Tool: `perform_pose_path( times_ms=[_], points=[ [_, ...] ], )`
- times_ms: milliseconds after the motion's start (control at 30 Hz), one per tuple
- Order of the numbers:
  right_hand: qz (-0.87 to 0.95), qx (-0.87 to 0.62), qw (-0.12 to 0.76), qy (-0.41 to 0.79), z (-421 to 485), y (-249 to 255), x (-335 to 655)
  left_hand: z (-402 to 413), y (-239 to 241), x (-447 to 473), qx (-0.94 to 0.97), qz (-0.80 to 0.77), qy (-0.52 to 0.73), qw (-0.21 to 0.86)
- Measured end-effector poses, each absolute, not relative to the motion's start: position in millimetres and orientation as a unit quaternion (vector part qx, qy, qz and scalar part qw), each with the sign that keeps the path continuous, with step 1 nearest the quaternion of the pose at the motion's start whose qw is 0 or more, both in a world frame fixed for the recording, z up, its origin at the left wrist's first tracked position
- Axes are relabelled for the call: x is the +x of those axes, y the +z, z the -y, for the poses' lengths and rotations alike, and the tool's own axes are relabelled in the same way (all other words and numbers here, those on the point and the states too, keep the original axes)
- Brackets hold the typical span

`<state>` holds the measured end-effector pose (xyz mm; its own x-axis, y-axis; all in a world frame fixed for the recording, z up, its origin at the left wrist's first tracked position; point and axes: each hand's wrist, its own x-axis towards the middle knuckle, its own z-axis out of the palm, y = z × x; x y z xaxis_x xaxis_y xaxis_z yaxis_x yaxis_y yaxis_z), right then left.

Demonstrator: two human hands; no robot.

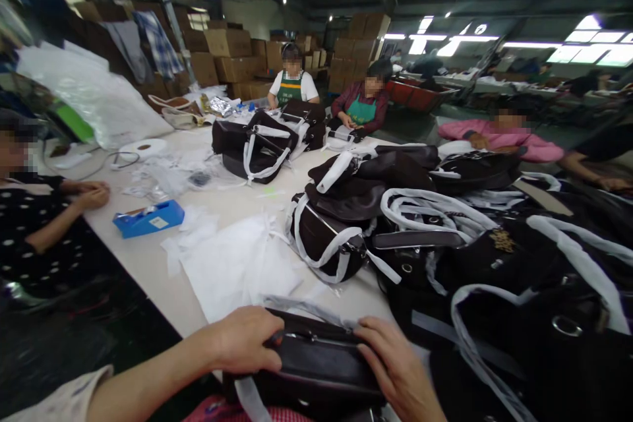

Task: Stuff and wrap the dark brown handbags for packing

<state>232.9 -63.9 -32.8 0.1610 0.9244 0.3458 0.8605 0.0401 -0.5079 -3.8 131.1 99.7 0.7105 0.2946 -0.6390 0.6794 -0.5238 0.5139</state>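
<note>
A dark brown handbag point(321, 362) lies in front of me at the near edge of the table, a zipper running along its top. My left hand point(250, 339) grips the bag's left end, fingers curled over the top and thumb on the near side. At the right end, my right hand point(390, 359) rests with its fingers laid over the top edge, close together. Clear wrapping shows along the bag's far side, and a white wrapped strip point(251, 399) hangs from its near left. Just beyond it is a pile of thin white sheets point(237, 264).
Dark handbags with white-wrapped handles point(435, 211) are heaped on the right; more bags point(262, 145) stand farther back. A blue tape dispenser point(148, 217) sits on the left of the table point(163, 297). Several people work around it. Cardboard boxes point(227, 56) are stacked behind.
</note>
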Motion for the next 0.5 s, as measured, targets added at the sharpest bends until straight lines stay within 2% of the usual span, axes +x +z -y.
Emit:
perform_pose_path(
  times_ms=[100,167,267,333,400,500],
  points=[
    [0.671,-0.688,0.272,0.043,55,-19,211,-120,93,17,0.9,-0.264,-0.204,0.282],
    [0.68,-0.688,0.252,0.027,53,-17,198,-118,87,31,0.893,-0.253,-0.188,0.322],
    [0.708,-0.665,0.239,0.023,53,-23,186,-113,76,51,0.832,-0.24,-0.127,0.483],
    [0.708,-0.661,0.249,0.015,52,-33,182,-105,67,62,0.797,-0.221,-0.092,0.555],
    [0.701,-0.653,0.286,-0.028,52,-46,181,-92,55,72,0.817,-0.189,-0.07,0.54],
    [0.691,-0.622,0.356,-0.094,55,-63,184,-76,39,80,0.876,-0.136,-0.05,0.461]
  ],
)
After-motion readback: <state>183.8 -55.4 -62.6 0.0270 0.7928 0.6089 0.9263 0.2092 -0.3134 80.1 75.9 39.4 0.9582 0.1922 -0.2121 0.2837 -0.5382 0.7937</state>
